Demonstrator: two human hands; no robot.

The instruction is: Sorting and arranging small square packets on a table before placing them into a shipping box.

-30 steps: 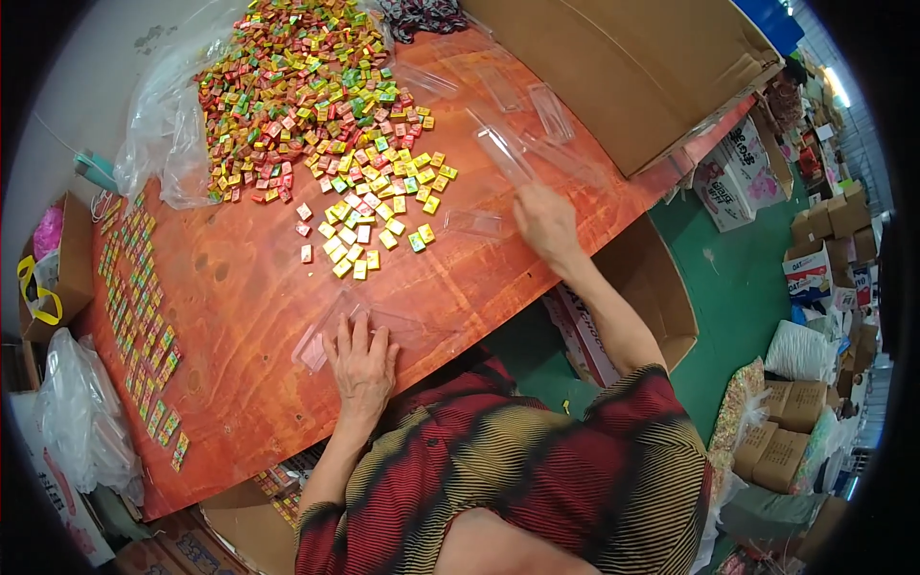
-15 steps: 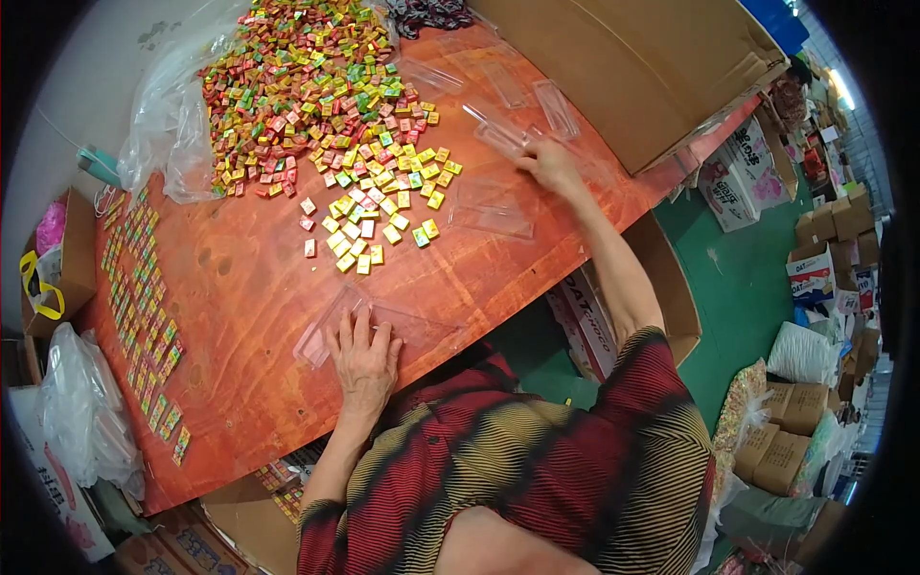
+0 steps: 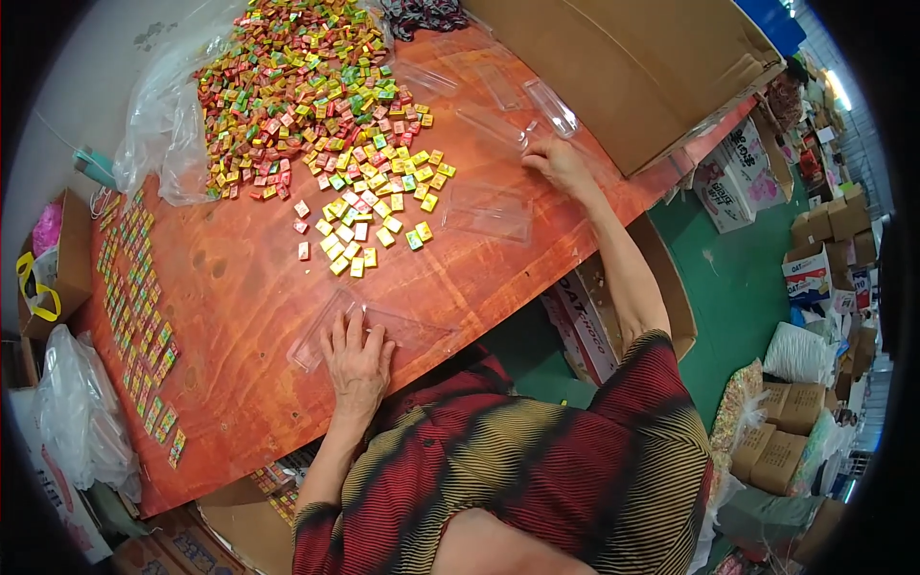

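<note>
Your left grip (image 3: 356, 359) spread flat, pressing a clear plastic tray (image 3: 331, 331) near the counter's (image 3: 240, 287) front edge, your right grip (image 3: 561, 163) reaching far, fingers curled on another clear tray (image 3: 494, 129) toward the right corner, loose coloured sweets (image 3: 369, 216) heaped between, brown cardboard sheet (image 3: 632, 67) beyond.

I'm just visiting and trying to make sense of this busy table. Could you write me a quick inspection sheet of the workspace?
Surface: orange-red wooden table, worn and marked.
Job's things: flat clear plastic tray under the left hand; more clear plastic trays by the right hand.
Clutter: heap of small colourful wrapped candies; loose candies; candy rows along the left edge; clear plastic bag.
Grips: left hand flat, fingers spread; right hand reaching out to the far trays, contact unclear.
Cables: nothing seen.
Surroundings: big brown cardboard box, green floor, stacked cartons.
</note>
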